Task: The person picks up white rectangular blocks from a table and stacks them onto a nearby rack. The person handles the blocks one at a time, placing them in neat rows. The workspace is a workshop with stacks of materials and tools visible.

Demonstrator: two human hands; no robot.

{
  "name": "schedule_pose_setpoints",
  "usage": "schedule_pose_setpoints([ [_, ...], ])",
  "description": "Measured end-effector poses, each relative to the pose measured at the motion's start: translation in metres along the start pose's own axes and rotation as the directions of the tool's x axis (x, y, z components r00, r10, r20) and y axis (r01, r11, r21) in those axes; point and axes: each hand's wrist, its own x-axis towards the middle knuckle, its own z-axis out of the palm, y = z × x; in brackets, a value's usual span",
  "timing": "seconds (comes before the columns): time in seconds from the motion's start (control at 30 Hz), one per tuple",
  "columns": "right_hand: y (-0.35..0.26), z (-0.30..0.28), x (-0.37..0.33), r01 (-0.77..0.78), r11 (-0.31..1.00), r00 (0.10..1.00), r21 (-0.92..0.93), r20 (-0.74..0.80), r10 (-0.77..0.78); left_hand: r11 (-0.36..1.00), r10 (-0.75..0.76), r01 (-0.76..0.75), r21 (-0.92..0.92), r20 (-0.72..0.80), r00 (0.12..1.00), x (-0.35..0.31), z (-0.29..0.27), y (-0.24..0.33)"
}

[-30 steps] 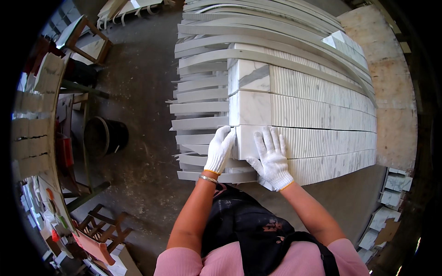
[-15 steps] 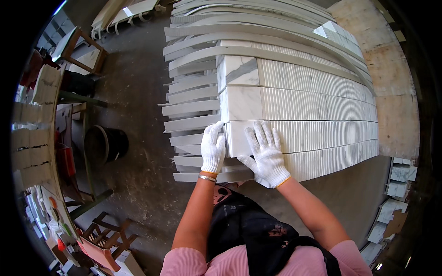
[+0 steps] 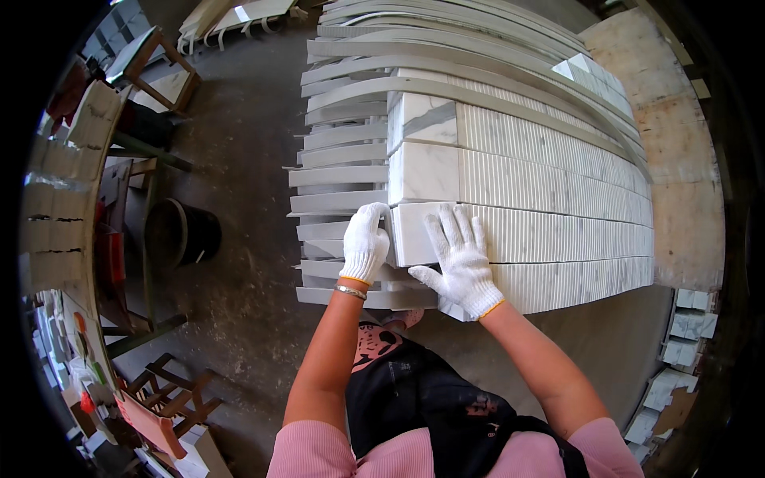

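Observation:
My left hand [image 3: 366,242], in a white knit glove, is closed, its fingers curled beside the left end of a row of white marble-look tiles. Whether it holds anything is hidden. My right hand [image 3: 460,261], gloved the same way, lies flat with fingers spread on top of that row. Its fingertips rest on the smooth end tile [image 3: 410,233], and its palm covers the start of the ribbed tiles [image 3: 562,235]. Beyond this, more rows of ribbed tiles run side by side, one with a grey-veined end tile [image 3: 429,119].
Long pale strips [image 3: 339,177] jut out left of the tiles, and others arch across the far rows. A plywood board [image 3: 681,159] stands on the right. To the left are a black bucket [image 3: 182,231], a wooden stool [image 3: 167,390] and a workbench [image 3: 60,211].
My left hand's fingers have curled in more at the end of the row. The end tile sits slightly off the row's line. My right hand stays flat; the whole view has shifted a little.

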Motion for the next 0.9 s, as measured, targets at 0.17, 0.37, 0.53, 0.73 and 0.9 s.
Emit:
schedule_pose_setpoints([
  [0.17,0.006,0.001,-0.003,0.002,1.0,1.0,-0.003,0.013,-0.002,0.899,-0.196,0.229,-0.374,0.124,0.973,-0.013,-0.009,0.006],
  [0.37,0.001,0.0,-0.001,-0.004,1.0,0.999,-0.021,0.034,0.005,0.791,-0.387,0.493,-0.363,0.327,0.862,-0.001,-0.013,0.002],
  [0.53,0.002,0.002,-0.002,-0.002,1.0,1.0,-0.028,0.027,0.003,0.552,-0.421,0.6,-0.58,0.427,0.8,0.001,-0.02,0.008],
  [0.73,0.003,0.001,-0.002,-0.008,0.999,1.0,-0.036,0.025,0.009,0.329,-0.46,0.682,-0.653,0.52,0.72,0.004,-0.031,0.024],
  [0.9,-0.002,-0.001,0.0,-0.018,0.999,0.998,-0.037,0.055,0.02,0.328,-0.435,0.619,-0.713,0.468,0.769,-0.001,-0.033,0.03],
])
